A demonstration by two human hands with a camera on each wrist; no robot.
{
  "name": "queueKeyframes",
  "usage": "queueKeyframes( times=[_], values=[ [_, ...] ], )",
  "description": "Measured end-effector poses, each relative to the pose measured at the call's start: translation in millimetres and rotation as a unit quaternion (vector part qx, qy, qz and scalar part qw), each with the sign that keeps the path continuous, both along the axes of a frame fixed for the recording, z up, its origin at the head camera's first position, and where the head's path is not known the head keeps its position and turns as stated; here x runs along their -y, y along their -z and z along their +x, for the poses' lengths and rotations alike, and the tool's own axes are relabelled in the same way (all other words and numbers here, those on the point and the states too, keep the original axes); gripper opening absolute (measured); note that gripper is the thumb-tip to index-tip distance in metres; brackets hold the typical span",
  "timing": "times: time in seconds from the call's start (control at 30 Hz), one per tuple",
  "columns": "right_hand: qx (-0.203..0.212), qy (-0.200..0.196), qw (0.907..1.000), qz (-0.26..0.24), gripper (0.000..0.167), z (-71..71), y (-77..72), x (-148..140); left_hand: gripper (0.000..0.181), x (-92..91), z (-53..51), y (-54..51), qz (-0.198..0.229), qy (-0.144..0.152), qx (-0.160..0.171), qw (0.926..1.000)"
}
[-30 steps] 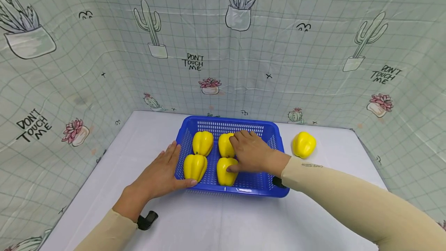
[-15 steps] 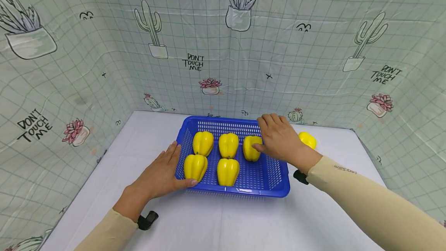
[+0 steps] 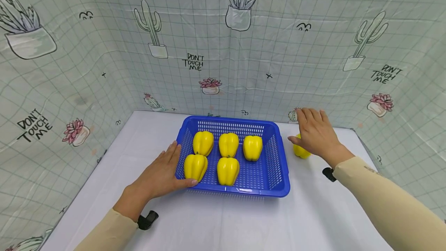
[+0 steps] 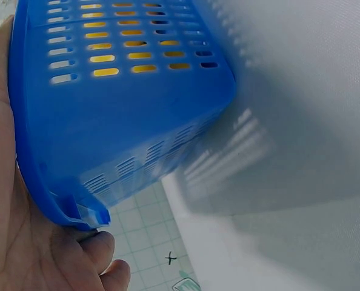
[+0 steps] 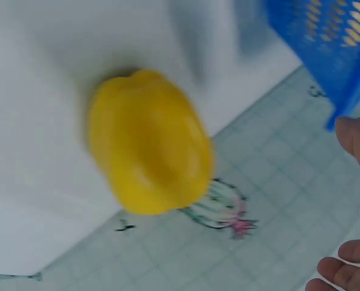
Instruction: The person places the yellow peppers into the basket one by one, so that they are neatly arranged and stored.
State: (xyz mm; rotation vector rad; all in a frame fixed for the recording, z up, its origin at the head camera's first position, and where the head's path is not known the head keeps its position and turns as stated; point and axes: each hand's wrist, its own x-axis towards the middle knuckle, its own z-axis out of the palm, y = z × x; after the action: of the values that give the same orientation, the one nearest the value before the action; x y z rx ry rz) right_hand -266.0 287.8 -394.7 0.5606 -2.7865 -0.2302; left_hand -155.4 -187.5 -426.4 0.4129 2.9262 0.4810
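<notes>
Several yellow bell peppers (image 3: 228, 145) stand in the blue plastic basket (image 3: 240, 190), three along the back and two in front. My left hand (image 3: 158, 173) rests on the basket's left rim with its fingers extended. In the left wrist view that palm lies along the rim of the basket (image 4: 125, 103). Over on the right, my right hand (image 3: 317, 133) is above a single yellow bell pepper (image 3: 300, 152) on the table and partly hides it. The right wrist view has this pepper (image 5: 150, 142) apart from the spread fingers, which hold nothing.
The basket sits on a white-covered table (image 3: 223, 220). A patterned cloth (image 3: 244, 61) with cactus drawings hangs behind and along both sides, close to the table's back edge.
My right hand has let go of a pepper at the basket's back right and moved right, out over the lone pepper. The left hand has stayed on the rim.
</notes>
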Motion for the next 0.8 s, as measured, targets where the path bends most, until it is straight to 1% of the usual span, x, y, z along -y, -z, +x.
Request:
queueKeyframes(
  times=[0.23, 0.37, 0.6, 0.7, 0.8],
  values=[
    [0.049, 0.022, 0.9978, 0.038, 0.109, -0.8, 32.7, -21, 0.131, 0.7, 0.3, 0.2, 0.004, 0.000, 0.002, 1.0000],
    [0.074, 0.033, 0.9951, 0.057, 0.113, -2.0, 46.5, -28, 0.132, 0.8, 0.1, 1.1, 0.005, 0.000, 0.000, 1.0000],
    [0.122, 0.066, 0.9880, 0.068, 0.114, -5.5, 55.3, -31, 0.133, 0.5, 0.2, 0.6, 0.005, -0.003, 0.001, 1.0000],
    [0.133, 0.077, 0.9860, 0.065, 0.113, -7.9, 58.9, -31, 0.132, 0.4, 0.4, 0.0, 0.006, -0.003, 0.001, 1.0000],
    [0.139, 0.080, 0.9854, 0.056, 0.111, -9.6, 62.5, -32, 0.131, 0.5, 0.2, 0.2, 0.007, -0.004, 0.001, 1.0000]
  ],
)
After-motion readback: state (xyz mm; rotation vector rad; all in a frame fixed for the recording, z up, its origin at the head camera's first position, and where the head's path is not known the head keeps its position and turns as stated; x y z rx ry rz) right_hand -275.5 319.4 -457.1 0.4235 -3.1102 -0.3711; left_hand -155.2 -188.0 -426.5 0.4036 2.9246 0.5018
